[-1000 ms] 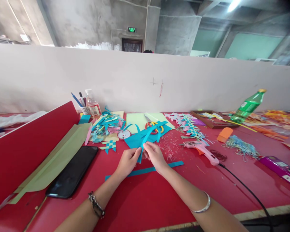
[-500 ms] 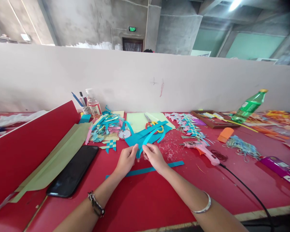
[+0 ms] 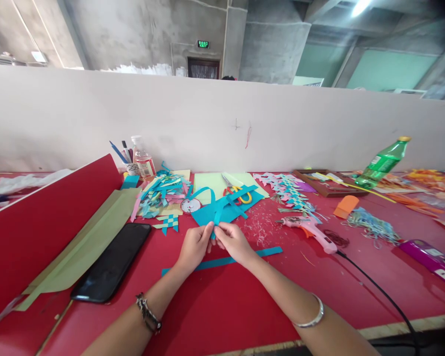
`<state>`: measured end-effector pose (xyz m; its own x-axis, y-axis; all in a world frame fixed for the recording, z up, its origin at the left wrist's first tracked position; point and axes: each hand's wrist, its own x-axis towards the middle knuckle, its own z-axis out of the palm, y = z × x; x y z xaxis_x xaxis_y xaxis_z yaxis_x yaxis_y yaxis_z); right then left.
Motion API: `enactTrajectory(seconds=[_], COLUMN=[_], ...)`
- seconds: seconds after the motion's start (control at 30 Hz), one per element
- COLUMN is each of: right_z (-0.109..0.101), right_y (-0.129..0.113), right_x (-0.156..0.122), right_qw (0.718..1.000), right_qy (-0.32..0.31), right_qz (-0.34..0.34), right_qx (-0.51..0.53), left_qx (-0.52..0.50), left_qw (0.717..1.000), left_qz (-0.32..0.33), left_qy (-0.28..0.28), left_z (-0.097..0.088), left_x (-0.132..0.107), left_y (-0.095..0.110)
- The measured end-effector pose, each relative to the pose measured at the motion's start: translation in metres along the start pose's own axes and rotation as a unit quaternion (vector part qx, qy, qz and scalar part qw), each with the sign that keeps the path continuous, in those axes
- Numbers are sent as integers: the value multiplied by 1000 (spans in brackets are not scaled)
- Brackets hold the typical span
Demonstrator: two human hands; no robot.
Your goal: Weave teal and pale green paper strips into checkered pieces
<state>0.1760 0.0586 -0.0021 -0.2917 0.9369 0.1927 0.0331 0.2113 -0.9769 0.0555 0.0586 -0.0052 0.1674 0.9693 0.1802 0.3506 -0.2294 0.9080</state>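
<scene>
Between my two hands is a folded blue paper strip (image 3: 217,216), its free ends curling out toward the back left and the right. My left hand (image 3: 197,243) pinches it from the left, thumb on top. From the right, my right hand (image 3: 233,241) pinches the same strip, and the fingertips of both hands nearly meet. Just beyond them lies a flat sheet of blue paper (image 3: 202,216), with scissors (image 3: 246,198) with red and yellow handles on it. Another blue strip (image 3: 270,251) lies flat on the red table, partly under my wrists.
A black phone (image 3: 111,262) and green paper (image 3: 92,242) lie left. Paper scraps (image 3: 163,193) and woven fish shapes (image 3: 291,193) lie behind. At right are a pink glue gun (image 3: 311,230) with a cable, a green bottle (image 3: 383,163) and a purple power strip (image 3: 432,259).
My right hand has shifted slightly left, closer to my left hand. One strip end has swung from the right into a loop at the back left.
</scene>
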Motion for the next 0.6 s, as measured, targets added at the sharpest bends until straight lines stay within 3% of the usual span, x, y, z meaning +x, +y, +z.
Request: enactTrajectory(seconds=[0.2, 0.37, 0.6], right_z=[-1, -4, -7], right_y=[3, 6, 1], right_x=[2, 4, 5], right_qw=[1000, 998, 1000], right_qy=[5, 43, 9], right_qz=[2, 0, -7], right_qx=[16, 35, 10], left_qx=[-12, -49, -89], left_qw=[999, 993, 990], left_qz=[5, -14, -7], left_qy=[33, 108, 105], left_z=[0, -12, -14], left_x=[1, 5, 5], left_y=[1, 1, 4])
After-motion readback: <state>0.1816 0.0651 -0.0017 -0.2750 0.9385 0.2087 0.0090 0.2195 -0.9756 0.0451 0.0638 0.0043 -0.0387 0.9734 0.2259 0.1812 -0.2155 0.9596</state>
